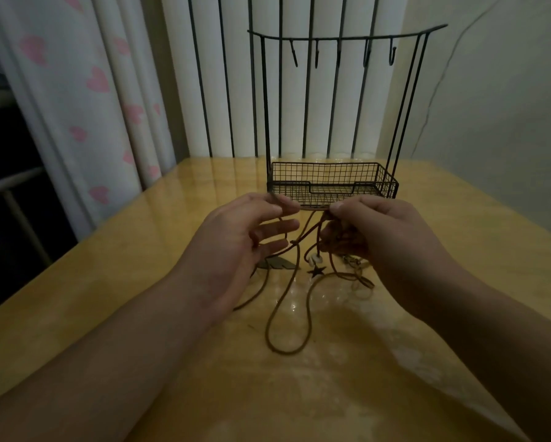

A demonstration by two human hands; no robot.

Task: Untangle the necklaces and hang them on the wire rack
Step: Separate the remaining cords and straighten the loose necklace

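Both my forearms reach over the yellow table [108, 314]. My left hand [235, 247] pinches one end of a taut brown cord, its other fingers spread loose; my right hand [373, 231] grasps the other end, fingers curled. From them the tangled necklaces [294, 282] hang to the tabletop, star pendant [315, 271] between the hands. Just beyond stands the wire rack [334, 183], its hooks bare.

The scene is dim and warm-toned, with soft overall focus. Glare spots shine on the glossy table [299, 306] near its middle, where pale reflections also streak its far edge. Wide-angle distortion bows the wire rack [347, 35] and curtain [86, 90] outward. Forearms sit in shadow.
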